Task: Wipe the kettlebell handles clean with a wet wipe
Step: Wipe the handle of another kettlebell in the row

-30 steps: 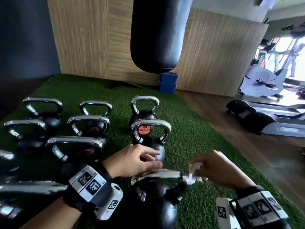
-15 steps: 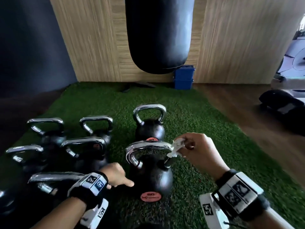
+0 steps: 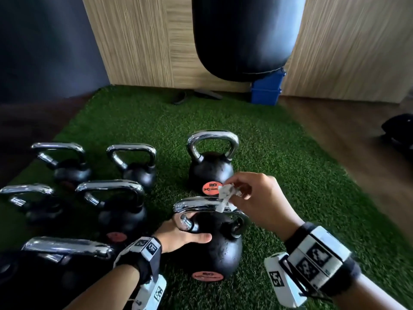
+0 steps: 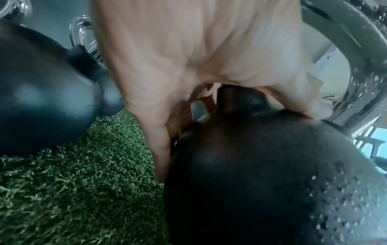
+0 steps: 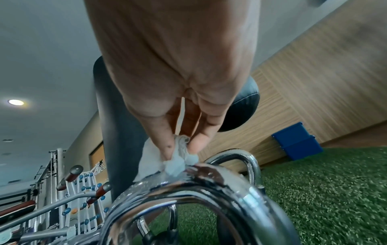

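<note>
Since a moment ago our left hand [image 3: 178, 234] has clasped the kettlebell [image 3: 214, 247] at its handle [image 3: 201, 203]; our right hand [image 3: 257, 198] pinches the wipe [image 3: 225, 193] on top, so wiping can proceed steadily.

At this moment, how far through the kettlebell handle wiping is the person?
Done: cannot tell; no handle looks clearly finished. In hand: the right hand pinches the wet wipe against the top of the nearest kettlebell handle, which carries droplets, while the left hand grips that kettlebell's body at the handle base. Left: the rest of this handle, and possibly the other kettlebells on the turf.
</note>
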The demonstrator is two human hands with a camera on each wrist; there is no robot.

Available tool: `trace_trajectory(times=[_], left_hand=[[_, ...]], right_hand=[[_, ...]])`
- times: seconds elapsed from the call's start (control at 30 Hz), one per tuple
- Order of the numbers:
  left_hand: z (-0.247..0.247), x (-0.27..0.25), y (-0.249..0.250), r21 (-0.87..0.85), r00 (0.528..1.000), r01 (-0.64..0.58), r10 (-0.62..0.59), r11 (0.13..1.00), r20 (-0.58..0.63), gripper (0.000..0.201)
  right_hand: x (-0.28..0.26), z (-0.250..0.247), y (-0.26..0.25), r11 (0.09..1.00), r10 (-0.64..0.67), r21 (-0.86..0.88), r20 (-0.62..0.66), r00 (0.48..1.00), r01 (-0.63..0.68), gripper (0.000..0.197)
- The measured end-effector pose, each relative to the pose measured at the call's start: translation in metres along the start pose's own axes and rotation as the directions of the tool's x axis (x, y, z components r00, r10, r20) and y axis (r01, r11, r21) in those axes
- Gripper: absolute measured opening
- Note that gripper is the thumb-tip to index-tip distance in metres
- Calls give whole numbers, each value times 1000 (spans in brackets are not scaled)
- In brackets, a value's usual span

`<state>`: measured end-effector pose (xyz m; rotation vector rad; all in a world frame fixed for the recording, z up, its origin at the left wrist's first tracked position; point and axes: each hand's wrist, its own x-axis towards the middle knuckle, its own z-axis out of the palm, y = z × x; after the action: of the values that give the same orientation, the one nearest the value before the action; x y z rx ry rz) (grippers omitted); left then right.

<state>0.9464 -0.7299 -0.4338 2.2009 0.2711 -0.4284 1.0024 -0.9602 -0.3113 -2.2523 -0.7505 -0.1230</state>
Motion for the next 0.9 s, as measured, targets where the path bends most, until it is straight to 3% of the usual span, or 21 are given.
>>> trace_trajectory(times=[0.07,0.23,0.33,0.47,0.63,0.7,0.8,0.9], left_hand=[[1,1,-5,-34,1000,24,-24,999,-19,95],[2,8,-13,-50,995,85,-87,995,-50,115],[3,12,-15,-59,993,100,-103,993,-53,113],[5,16,-22,-45,992,115,-117,992,-50,106],[6,21,-27,-10,992,113,-114,994,-55,117],[3,20,-25,1,996,80,-80,997,-39,109],[1,15,-19,-10,999,32,-33,999,-41,86],[4,12,-17,-29,998,15,-17,999,-63,72]], right_hand=[[3,7,-7,1000,-18,-20,16,1000,18,26],[16,12,-21,981,-93,-155,145,985,116,21],[16,16,-32,963,-130,-208,202,971,172,20],[10,15,-36,961,-97,-236,211,973,147,17],[6,9,-35,935,-141,-258,358,923,243,30],[8,9,-31,945,-152,-223,355,922,241,31],[15,11,-20,926,-228,-209,355,906,315,16],[16,5,-5,947,-228,-153,300,926,282,16]])
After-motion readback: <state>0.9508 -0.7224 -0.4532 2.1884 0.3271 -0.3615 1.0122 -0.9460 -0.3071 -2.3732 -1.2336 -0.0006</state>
